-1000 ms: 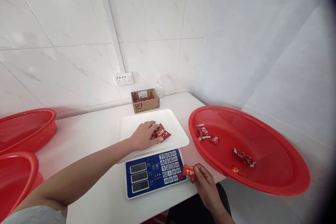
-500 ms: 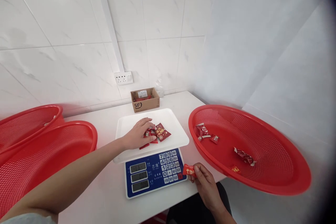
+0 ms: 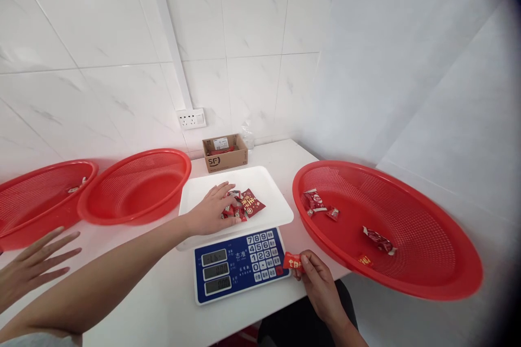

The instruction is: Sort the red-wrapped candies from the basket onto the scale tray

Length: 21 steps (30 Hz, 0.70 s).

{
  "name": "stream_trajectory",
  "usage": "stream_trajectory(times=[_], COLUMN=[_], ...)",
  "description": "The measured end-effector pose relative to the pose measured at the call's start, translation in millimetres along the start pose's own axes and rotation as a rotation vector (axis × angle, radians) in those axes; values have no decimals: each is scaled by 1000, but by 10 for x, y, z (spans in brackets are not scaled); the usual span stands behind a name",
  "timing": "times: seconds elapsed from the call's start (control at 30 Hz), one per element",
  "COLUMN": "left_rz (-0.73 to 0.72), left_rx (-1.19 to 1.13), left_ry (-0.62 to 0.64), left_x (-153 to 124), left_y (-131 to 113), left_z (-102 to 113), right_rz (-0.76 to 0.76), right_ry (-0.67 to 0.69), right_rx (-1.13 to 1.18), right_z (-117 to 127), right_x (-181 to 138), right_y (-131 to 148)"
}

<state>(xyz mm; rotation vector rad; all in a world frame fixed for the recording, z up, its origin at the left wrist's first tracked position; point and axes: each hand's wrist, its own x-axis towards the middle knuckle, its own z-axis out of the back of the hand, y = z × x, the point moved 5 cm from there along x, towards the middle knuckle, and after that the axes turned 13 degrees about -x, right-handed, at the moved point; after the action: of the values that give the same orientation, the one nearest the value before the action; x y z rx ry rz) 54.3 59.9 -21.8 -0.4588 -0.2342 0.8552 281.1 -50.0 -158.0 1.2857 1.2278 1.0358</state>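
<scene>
Head view: I'm watching the left hand [image 3: 211, 210] lying over a small pile [image 3: 244, 206] of red packets on the white tray [image 3: 264, 179] of the scale [image 3: 240, 267]. The fingers are spreading loosely across the wrappers, touching them but not closing round any. The right hand [image 3: 319, 282] is sitting low at the table [image 3: 163, 303] edge, just beside the scale's keypad, pinching one packet [image 3: 293, 262] between thumb and fingertips.

I'm judging these packets as very light, and the glossy foil-like film is probably slick and crinkly, so a flat press would likely slide them on the smooth tray. The flat crimped ends look like the surest place to pinch, or across the middle as the right hand is doing. The contents are hidden, so I cannot say whether they are hard or soft.

The tray is looking like hard, shiny plastic with rounded corners and a slight lip. The big basket [image 3: 427, 211] on the right is red plastic mesh, round and shallow, tilting off the table edge and holding a few loose packets [image 3: 314, 200]. Two more red mesh baskets [image 3: 134, 195] are sitting to the left, the nearer one touching the tray's corner. Another person's hand [image 3: 36, 260] is hovering open at the far left. A cardboard box [image 3: 225, 153] is standing by the glossy tiled wall.
</scene>
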Motion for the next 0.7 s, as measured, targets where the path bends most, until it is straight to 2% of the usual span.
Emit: stream_trajectory(times=[0.5, 0.7], left_rz=[6, 11], left_rx=[39, 108], left_ry=[36, -12], left_x=[2, 29], left_y=[-52, -60], left_z=[-51, -82], right_rz=[8, 11], right_ry=[1, -3], right_rx=[-23, -16], right_z=[6, 6], right_x=[8, 11], right_y=[-17, -17])
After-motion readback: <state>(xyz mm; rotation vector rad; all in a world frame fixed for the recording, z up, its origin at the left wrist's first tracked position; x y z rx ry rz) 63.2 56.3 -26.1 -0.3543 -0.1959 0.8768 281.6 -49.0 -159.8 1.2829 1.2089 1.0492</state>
